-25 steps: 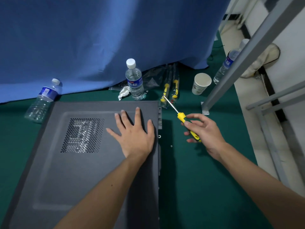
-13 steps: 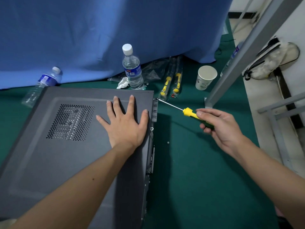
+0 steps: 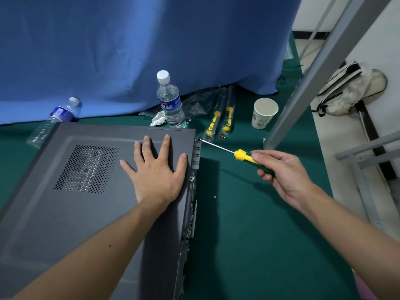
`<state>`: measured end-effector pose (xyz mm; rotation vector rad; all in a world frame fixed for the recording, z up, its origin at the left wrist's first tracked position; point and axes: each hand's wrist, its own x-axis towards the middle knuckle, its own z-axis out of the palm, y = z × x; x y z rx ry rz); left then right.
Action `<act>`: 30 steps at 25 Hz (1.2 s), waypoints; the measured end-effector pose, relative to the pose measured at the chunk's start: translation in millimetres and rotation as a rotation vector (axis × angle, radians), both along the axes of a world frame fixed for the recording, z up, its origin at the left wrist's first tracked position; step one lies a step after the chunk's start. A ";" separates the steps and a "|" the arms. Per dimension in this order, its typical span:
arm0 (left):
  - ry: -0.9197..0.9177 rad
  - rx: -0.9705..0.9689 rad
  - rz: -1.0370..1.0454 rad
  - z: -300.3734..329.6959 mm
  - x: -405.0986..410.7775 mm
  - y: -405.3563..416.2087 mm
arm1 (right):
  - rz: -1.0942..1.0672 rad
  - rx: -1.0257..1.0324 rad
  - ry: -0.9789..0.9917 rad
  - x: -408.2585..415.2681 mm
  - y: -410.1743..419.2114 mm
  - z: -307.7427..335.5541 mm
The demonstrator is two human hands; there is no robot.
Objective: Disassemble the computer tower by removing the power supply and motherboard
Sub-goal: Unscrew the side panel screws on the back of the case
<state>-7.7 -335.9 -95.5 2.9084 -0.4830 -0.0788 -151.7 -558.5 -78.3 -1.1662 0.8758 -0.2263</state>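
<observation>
A dark grey computer tower [image 3: 65, 213] lies on its side on the green table, its vented side panel facing up. My left hand [image 3: 154, 172] presses flat on that panel near the tower's rear edge, fingers spread. My right hand [image 3: 283, 174] grips a screwdriver [image 3: 240, 153] with a yellow and green handle. The screwdriver's tip touches the top corner of the tower's rear edge. The power supply and motherboard are hidden inside the case.
An upright water bottle [image 3: 170, 100] and crumpled tissue [image 3: 159, 120] stand behind the tower. A second bottle [image 3: 55, 120] lies at the back left. Two bagged screwdrivers [image 3: 218, 118], a paper cup [image 3: 264, 113], a loose screw [image 3: 214, 197] and a grey metal post [image 3: 303, 87] are to the right.
My right hand swung the screwdriver down and leftward until its tip reached the tower's rear top corner. My left hand stayed flat on the panel.
</observation>
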 end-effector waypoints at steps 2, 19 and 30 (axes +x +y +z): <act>0.000 0.003 0.002 0.0 -0.1 0.1 | 0.007 0.004 0.000 0.4 -1.7 -0.9; -0.004 0.014 0.011 1.0 -0.8 -1.1 | -0.045 0.290 0.069 34.8 -45.4 16.0; -0.015 0.013 0.007 -0.5 0.0 -0.5 | 0.235 -0.222 0.504 33.7 -48.2 9.0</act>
